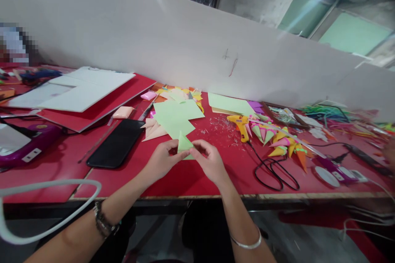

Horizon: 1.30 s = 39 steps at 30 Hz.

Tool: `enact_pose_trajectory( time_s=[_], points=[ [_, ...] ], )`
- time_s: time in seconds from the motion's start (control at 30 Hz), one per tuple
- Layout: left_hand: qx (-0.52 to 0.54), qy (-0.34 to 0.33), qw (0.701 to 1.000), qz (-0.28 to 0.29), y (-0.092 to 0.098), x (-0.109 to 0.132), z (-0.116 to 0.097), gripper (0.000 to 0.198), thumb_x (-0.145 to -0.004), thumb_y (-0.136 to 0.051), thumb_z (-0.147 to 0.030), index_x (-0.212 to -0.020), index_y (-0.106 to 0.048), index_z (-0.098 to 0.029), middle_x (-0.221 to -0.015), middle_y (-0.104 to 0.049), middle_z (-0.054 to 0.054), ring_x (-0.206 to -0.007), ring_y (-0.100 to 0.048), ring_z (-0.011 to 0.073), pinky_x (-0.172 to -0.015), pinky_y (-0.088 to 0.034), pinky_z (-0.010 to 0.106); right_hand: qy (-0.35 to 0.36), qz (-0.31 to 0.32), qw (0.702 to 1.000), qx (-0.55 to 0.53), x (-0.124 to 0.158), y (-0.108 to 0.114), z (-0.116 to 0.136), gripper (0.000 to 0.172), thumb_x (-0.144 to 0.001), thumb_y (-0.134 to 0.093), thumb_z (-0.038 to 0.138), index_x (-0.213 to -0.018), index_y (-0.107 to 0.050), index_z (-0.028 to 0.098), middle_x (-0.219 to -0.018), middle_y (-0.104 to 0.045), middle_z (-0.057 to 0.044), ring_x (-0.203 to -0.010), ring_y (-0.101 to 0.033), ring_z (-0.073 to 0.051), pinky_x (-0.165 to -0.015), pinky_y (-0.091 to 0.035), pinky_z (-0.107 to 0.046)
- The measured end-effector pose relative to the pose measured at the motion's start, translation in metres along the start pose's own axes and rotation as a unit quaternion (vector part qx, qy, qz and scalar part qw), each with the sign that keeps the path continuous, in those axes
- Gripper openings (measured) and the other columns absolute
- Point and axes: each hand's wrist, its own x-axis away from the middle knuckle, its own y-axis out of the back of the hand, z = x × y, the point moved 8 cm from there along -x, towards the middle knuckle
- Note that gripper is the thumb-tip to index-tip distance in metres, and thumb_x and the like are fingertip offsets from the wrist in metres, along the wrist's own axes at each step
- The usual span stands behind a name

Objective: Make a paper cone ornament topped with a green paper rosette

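A small piece of light green paper (184, 143), folded to a point at its top, is pinched between my two hands above the red table. My left hand (163, 157) grips its left and lower side with thumb and fingers. On the other side my right hand (210, 157) presses the lower right edge, its thumb close to the left one. Just beyond lie green paper sheets (175, 116) with angular edges, overlapping one another. Peach folded paper (154, 128) sticks out at their left. Part of the held paper is hidden by my fingers.
A black phone (116, 144) lies at the left, near white boards (89, 88). To the right are a yellow glue gun (241, 126) with a looping black cable, coloured paper cones (282, 141) and a purple power strip (338, 170). A white cable (49, 183) arcs at lower left.
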Motion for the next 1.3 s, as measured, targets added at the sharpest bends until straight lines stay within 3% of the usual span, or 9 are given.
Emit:
enact_pose_trajectory(
  time_s=[0.13, 0.27, 0.4, 0.57, 0.7, 0.8, 1.0, 1.13, 1.3],
  points=[
    [-0.022, 0.005, 0.999, 0.043, -0.007, 0.001, -0.001, 0.025, -0.074, -0.057, -0.037, -0.08, -0.065, -0.014, -0.077, -0.067, 0.004, -0.074, -0.059, 0.0213, -0.064, -0.044, 0.027, 0.006, 0.009, 1.0, 0.029, 0.0, -0.001, 0.002, 0.018, -0.079, -0.05, 0.031, -0.068, -0.056, 0.018, -0.064, -0.054, 0.002, -0.063, -0.049, -0.012, -0.06, -0.038, -0.023],
    [-0.112, -0.026, 0.993, 0.0, 0.001, 0.002, -0.008, 0.03, -0.076, -0.053, -0.038, -0.058, -0.056, -0.015, -0.055, -0.055, -0.002, -0.054, -0.048, 0.0127, -0.05, -0.033, 0.021, 0.0, -0.017, 1.0, 0.018, 0.0, 0.004, -0.001, 0.021, -0.08, -0.049, 0.032, -0.065, -0.05, 0.018, -0.058, -0.045, 0.004, -0.056, -0.042, -0.01, -0.053, -0.033, -0.021],
    [-0.196, -0.073, 0.978, 0.002, 0.003, 0.003, -0.018, 0.038, -0.082, -0.045, -0.04, -0.051, -0.044, -0.017, -0.05, -0.043, -0.003, -0.051, -0.041, 0.0102, -0.049, -0.028, 0.021, 0.009, -0.054, 0.998, 0.041, 0.0, 0.009, -0.001, 0.027, -0.082, -0.046, 0.035, -0.061, -0.041, 0.02, -0.055, -0.035, 0.006, -0.052, -0.035, -0.009, -0.05, -0.029, -0.021],
    [-0.219, -0.102, 0.97, 0.0, 0.005, 0.004, -0.025, 0.038, -0.086, -0.037, -0.039, -0.053, -0.037, -0.018, -0.052, -0.037, -0.003, -0.053, -0.038, 0.0105, -0.05, -0.027, 0.022, 0.016, -0.056, 0.995, 0.081, 0.002, 0.007, 0.001, 0.034, -0.085, -0.04, 0.038, -0.057, -0.032, 0.02, -0.053, -0.026, 0.006, -0.048, -0.027, -0.008, -0.046, -0.022, -0.022],
    [-0.207, -0.094, 0.974, 0.017, 0.003, 0.003, -0.02, 0.035, -0.085, -0.038, -0.038, -0.056, -0.038, -0.018, -0.055, -0.038, -0.003, -0.055, -0.039, 0.0109, -0.052, -0.029, 0.021, 0.013, -0.04, 0.996, 0.075, 0.002, 0.002, 0.001, 0.033, -0.086, -0.037, 0.038, -0.059, -0.032, 0.02, -0.054, -0.027, 0.006, -0.049, -0.027, -0.008, -0.046, -0.022, -0.022],
    [-0.198, -0.086, 0.976, -0.007, 0.006, 0.002, -0.015, 0.032, -0.085, -0.039, -0.038, -0.06, -0.04, -0.018, -0.057, -0.04, -0.004, -0.055, -0.039, 0.0107, -0.051, -0.029, 0.021, 0.008, -0.017, 0.998, 0.057, 0.002, -0.006, -0.002, 0.033, -0.086, -0.039, 0.039, -0.059, -0.032, 0.02, -0.055, -0.026, 0.006, -0.05, -0.027, -0.008, -0.047, -0.023, -0.022],
    [-0.164, -0.048, 0.985, -0.024, 0.006, 0.004, -0.01, 0.035, -0.083, -0.042, -0.039, -0.056, -0.037, -0.018, -0.045, -0.039, -0.006, -0.043, -0.037, 0.0083, -0.043, -0.024, 0.02, -0.024, 0.056, 0.998, 0.004, 0.006, -0.026, -0.008, 0.029, -0.083, -0.043, 0.042, -0.065, -0.042, 0.019, -0.055, -0.029, 0.006, -0.049, -0.028, -0.008, -0.046, -0.022, -0.021],
    [-0.132, -0.019, 0.991, -0.011, 0.007, 0.007, -0.009, 0.035, -0.083, -0.042, -0.039, -0.056, -0.041, -0.018, -0.036, -0.042, -0.007, -0.035, -0.041, 0.0086, -0.043, -0.027, 0.019, -0.02, 0.057, 0.998, 0.019, 0.006, -0.024, -0.005, 0.031, -0.083, -0.042, 0.041, -0.061, -0.041, 0.019, -0.053, -0.029, 0.006, -0.048, -0.027, -0.008, -0.045, -0.02, -0.022],
    [-0.225, -0.078, 0.97, -0.056, 0.014, 0.008, -0.018, 0.038, -0.085, -0.037, -0.038, -0.053, -0.035, -0.018, -0.042, -0.036, -0.006, -0.04, -0.035, 0.0075, -0.043, -0.019, 0.02, -0.018, 0.109, 0.992, 0.064, 0.006, -0.03, -0.008, 0.035, -0.084, -0.043, 0.037, -0.056, -0.032, 0.019, -0.052, -0.028, 0.006, -0.049, -0.028, -0.007, -0.045, -0.019, -0.022]
  ],
)
